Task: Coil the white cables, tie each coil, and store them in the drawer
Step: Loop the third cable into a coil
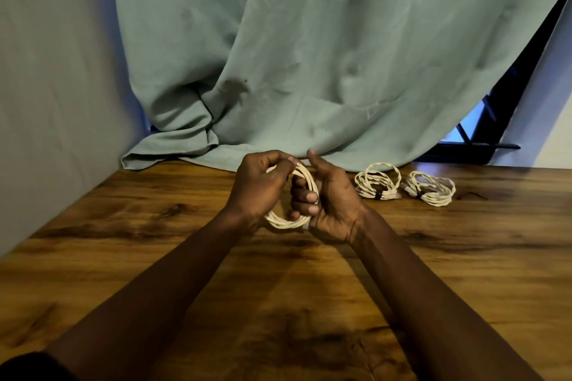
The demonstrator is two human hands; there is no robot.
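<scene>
one wood-grain table (130,256) filled the lower frame. a draped green cloth (309,55) met its far edge, a pale wall (46,102) stood at left, and a dark window frame (483,148) showed past the cloth at right. the held coil (288,222) of white cable was above the table centre between both hands, roughly on edge, long axis running from low and near to high and far. the left hand (260,185) pinched its upper arc. the right hand (328,198) gripped its right side, fingers curled through the loop, thumb raised. the first tied coil (376,182) and second tied coil (430,188) lay flat, just beside each other, right of the hands. each carried a black tie (378,194). the left hand hid part of the held coil. its cable ends and any tie could not be made out.
</scene>
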